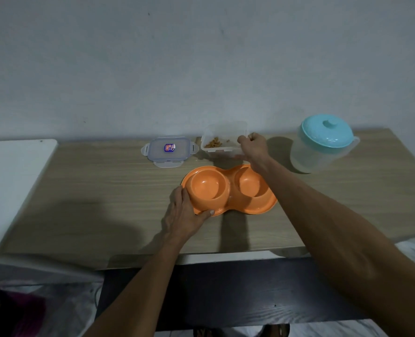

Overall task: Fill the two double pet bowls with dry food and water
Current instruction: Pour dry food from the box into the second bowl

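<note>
An orange double pet bowl [228,190] sits in the middle of the wooden table [104,190]; both of its cups look empty. My left hand [184,215] grips its left rim, thumb along the front edge. Behind it stands a clear food container [219,142] holding a little brown dry food. My right hand [253,145] grips the container's right wall, fingers curled over its rim. The container's clear lid [169,152] lies flat to its left. A clear water jug with a teal lid [323,144] stands at the back right. Only one double bowl is in view.
A white surface [12,186] adjoins the table on the left. A pale wall runs close behind the table. A dark panel [225,288] lies below the table's front edge, with fabric at the bottom left.
</note>
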A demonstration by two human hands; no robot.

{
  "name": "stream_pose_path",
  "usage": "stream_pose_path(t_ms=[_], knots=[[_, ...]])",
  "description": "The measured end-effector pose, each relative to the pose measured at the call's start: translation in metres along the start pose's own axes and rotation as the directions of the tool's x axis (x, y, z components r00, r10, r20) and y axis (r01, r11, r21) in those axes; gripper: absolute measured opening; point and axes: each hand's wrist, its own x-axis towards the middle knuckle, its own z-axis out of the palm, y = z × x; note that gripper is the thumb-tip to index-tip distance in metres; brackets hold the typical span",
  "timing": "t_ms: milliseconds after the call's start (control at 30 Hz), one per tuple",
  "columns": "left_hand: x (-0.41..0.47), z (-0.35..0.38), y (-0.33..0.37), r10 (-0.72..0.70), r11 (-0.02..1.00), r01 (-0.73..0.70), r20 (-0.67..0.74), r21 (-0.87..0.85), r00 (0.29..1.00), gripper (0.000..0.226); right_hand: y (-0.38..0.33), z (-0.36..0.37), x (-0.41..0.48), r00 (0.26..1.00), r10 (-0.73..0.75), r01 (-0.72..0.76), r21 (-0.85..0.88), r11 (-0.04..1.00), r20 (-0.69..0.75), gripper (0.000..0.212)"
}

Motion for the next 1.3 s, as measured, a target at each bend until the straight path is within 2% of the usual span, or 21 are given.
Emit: stream_pose_path(t_ms=[200,333,433,567,733,1000,1300], knots=[[0.001,-0.001,0.0,-0.016,0.999,0.016,0.013,-0.028,1.0,0.107,-0.019,-0.028,-0.045,0.991,-0.132,0.13,0.066,0.989,0.028,0.03],[0.001,-0.001,0.0,-0.032,0.999,0.033,0.033,-0.031,0.999,0.109,-0.014,-0.043,-0.066,0.98,-0.192,0.191,0.019,0.981,0.058,0.028],[0.001,-0.002,0.001,-0.044,0.999,0.045,0.048,-0.029,0.998,0.11,-0.007,-0.047,-0.081,0.959,-0.273,0.278,-0.08,0.957,0.068,0.027],[0.002,-0.003,0.001,-0.052,0.998,0.054,0.055,-0.031,0.997,0.113,0.002,-0.046,-0.105,0.901,-0.424,0.432,-0.255,0.865,0.087,0.024],[0.002,-0.002,0.002,-0.064,0.997,0.066,0.065,-0.03,0.996,0.116,0.009,-0.043,-0.117,0.798,-0.583,0.599,-0.307,0.74,0.153,0.025],[0.004,0.0,0.0,-0.06,0.997,0.063,0.063,-0.049,0.996,0.115,0.012,-0.037,-0.123,0.646,-0.696,0.758,-0.374,0.534,0.315,0.032],[0.006,0.002,-0.001,-0.069,0.997,0.07,0.042,-0.039,0.997,0.109,0.011,-0.033,-0.123,0.587,-0.722,0.797,-0.417,0.437,0.366,0.039]])
